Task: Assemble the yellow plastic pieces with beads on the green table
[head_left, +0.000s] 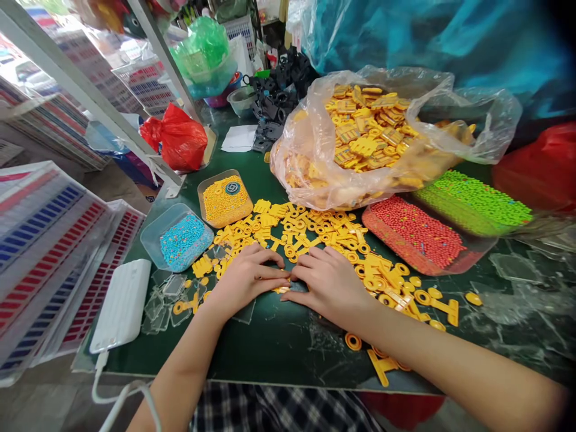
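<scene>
My left hand [249, 277] and my right hand [332, 283] meet over the near middle of the green table. Their fingertips are pinched around a small yellow plastic piece [282, 289], mostly covered by the fingers. A greyish patch shows between my right thumb and forefinger; I cannot tell what it is. Just beyond both hands spreads a heap of loose yellow plastic parts [299, 225], some with rings and T-shaped ends. Clear flat plastic pieces [164, 303] lie left of my left wrist. Near my right forearm are a yellow ring [353, 341] and a T-shaped yellow part [381, 366].
Trays of blue beads [182, 243], yellow beads [227, 201], red beads [416, 231] and green beads [481, 201] surround the heap. Behind it sits a clear bag of yellow parts [369, 141]. A white power bank [121, 306] with a cable lies at the left edge, below a metal post [103, 102].
</scene>
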